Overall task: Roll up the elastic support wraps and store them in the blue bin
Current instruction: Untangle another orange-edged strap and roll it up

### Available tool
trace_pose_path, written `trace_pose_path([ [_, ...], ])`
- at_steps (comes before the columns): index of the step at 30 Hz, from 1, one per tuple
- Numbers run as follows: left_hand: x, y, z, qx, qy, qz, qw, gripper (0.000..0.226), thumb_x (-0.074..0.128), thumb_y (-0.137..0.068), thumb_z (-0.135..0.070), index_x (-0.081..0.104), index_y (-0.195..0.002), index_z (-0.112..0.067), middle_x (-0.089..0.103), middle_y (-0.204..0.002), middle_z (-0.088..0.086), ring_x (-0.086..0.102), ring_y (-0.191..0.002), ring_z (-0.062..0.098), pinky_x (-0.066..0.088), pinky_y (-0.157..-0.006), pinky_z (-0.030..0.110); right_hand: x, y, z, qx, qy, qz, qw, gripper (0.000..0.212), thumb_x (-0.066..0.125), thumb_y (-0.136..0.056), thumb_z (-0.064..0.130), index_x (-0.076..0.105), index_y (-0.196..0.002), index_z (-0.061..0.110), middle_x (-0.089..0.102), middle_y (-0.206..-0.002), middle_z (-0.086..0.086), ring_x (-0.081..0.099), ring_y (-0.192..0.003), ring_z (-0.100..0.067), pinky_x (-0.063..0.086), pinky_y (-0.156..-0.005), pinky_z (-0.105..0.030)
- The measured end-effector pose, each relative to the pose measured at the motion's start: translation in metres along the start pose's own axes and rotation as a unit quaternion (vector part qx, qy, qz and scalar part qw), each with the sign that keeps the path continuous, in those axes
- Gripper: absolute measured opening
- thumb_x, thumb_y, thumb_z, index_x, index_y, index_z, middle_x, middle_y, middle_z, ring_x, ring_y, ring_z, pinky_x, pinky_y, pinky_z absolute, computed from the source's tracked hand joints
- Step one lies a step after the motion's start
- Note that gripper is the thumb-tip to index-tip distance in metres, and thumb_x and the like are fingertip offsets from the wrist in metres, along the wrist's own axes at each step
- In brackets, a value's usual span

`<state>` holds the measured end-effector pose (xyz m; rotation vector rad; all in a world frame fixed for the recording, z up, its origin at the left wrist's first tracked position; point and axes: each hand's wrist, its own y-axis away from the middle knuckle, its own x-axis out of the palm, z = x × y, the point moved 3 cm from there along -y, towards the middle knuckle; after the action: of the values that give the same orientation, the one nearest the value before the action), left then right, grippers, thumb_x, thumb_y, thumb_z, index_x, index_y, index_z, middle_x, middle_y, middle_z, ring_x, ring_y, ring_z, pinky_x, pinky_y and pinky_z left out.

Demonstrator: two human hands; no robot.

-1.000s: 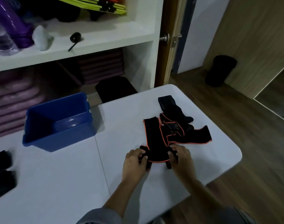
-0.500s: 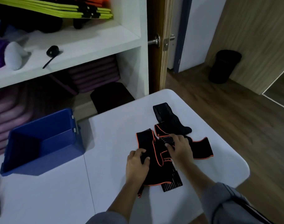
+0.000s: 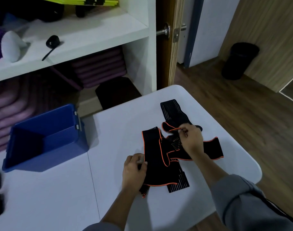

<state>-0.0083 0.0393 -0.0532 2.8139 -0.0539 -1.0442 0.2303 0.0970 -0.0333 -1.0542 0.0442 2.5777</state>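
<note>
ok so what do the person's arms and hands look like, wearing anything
No gloves, ring or watch shows on the left hand or the right hand, and the forearms are uncovered. The sleeves are grey. The right sleeve is loose and bunched, with thin dark stripes along it; only a sliver of the left sleeve shows at the bottom edge.

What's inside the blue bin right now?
Bin: only bare blue inner walls show, nothing in it. Its near wall hides most of the floor, so something low could sit unseen.
</note>
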Motion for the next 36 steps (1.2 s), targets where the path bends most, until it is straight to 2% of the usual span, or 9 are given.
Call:
trace_pose_path([
  [9,0.0,0.01,-0.002,-0.001,0.016,-0.005,1.0,0.021,0.061,-0.085,-0.017,0.061,-0.105,-0.024,0.053,-0.103,-0.004,0.058,-0.095,0.017,0.051,-0.081,0.032,-0.055,-0.01,0.043,0.01,-0.113,-0.091,0.989,0.014,0.058,-0.09,0.016,0.066,-0.1,0.016,0.067,-0.097,0.008,0.059,-0.089,-0.006,0.044,-0.08,-0.02],
  [13,0.003,0.002,-0.025,0.041,0.011,-0.022,0.999,0.023,0.061,-0.086,-0.019,0.062,-0.108,-0.022,0.057,-0.102,-0.005,0.056,-0.096,0.014,0.049,-0.082,0.028,-0.072,-0.008,0.046,0.0,-0.114,-0.155,0.981,0.013,0.059,-0.088,0.013,0.066,-0.098,0.017,0.067,-0.097,0.006,0.06,-0.086,-0.008,0.046,-0.076,-0.021],
  [16,0.015,-0.013,-0.057,0.101,0.006,-0.008,0.995,0.025,0.064,-0.085,-0.018,0.065,-0.11,-0.018,0.06,-0.097,-0.009,0.052,-0.099,0.011,0.043,-0.083,0.019,-0.08,-0.009,0.039,0.017,-0.109,-0.18,0.977,0.014,0.06,-0.088,0.012,0.066,-0.1,0.016,0.068,-0.098,0.001,0.061,-0.086,-0.011,0.043,-0.07,-0.013],
  [20,0.047,-0.036,-0.088,0.176,-0.041,0.047,0.982,0.032,0.066,-0.084,-0.019,0.065,-0.116,-0.017,0.068,-0.105,-0.002,0.05,-0.108,0.013,0.044,-0.092,0.021,-0.083,-0.013,0.022,0.046,-0.111,-0.196,0.973,0.016,0.062,-0.088,0.013,0.066,-0.103,0.015,0.067,-0.098,-0.001,0.06,-0.085,-0.011,0.038,-0.064,-0.003],
  [22,0.064,-0.047,-0.093,0.183,-0.083,0.076,0.977,0.036,0.066,-0.084,-0.025,0.063,-0.119,-0.017,0.067,-0.113,0.0,0.049,-0.112,0.017,0.044,-0.097,0.031,-0.083,-0.014,0.014,0.053,-0.11,-0.208,0.97,0.015,0.062,-0.087,0.013,0.067,-0.101,0.014,0.067,-0.095,-0.002,0.061,-0.083,-0.012,0.038,-0.062,-0.003],
  [25,0.084,-0.061,-0.095,0.162,-0.212,0.114,0.957,0.046,0.059,-0.087,-0.04,0.055,-0.127,-0.02,0.061,-0.12,0.003,0.043,-0.116,0.025,0.039,-0.095,0.035,-0.081,-0.017,0.007,0.05,-0.113,-0.226,0.966,0.014,0.063,-0.086,0.011,0.067,-0.099,0.011,0.067,-0.09,-0.004,0.059,-0.078,-0.013,0.039,-0.06,0.0],
  [27,0.092,-0.067,-0.093,0.148,-0.282,0.128,0.939,0.05,0.054,-0.087,-0.048,0.051,-0.131,-0.026,0.056,-0.121,0.006,0.041,-0.118,0.028,0.037,-0.095,0.037,-0.078,-0.018,0.005,0.036,-0.112,-0.226,0.967,0.013,0.063,-0.086,0.011,0.067,-0.098,0.011,0.068,-0.089,-0.004,0.061,-0.076,-0.014,0.042,-0.063,-0.003],
  [31,0.101,-0.07,-0.089,0.129,-0.311,0.109,0.935,0.043,0.053,-0.087,-0.05,0.054,-0.127,-0.033,0.056,-0.12,0.003,0.041,-0.118,0.026,0.037,-0.095,0.035,-0.07,-0.015,0.003,0.014,-0.103,-0.204,0.973,0.017,0.063,-0.087,0.014,0.067,-0.104,0.01,0.069,-0.091,-0.004,0.063,-0.079,-0.017,0.053,-0.069,-0.027],
  [36,0.092,-0.064,-0.085,0.089,-0.188,0.073,0.975,0.036,0.058,-0.086,-0.042,0.062,-0.117,-0.022,0.059,-0.115,0.002,0.044,-0.111,0.024,0.039,-0.09,0.034,-0.069,-0.012,0.009,0.004,-0.096,-0.15,0.984,0.02,0.061,-0.088,0.015,0.068,-0.106,0.01,0.067,-0.099,-0.005,0.061,-0.088,-0.014,0.045,-0.077,-0.017],
])
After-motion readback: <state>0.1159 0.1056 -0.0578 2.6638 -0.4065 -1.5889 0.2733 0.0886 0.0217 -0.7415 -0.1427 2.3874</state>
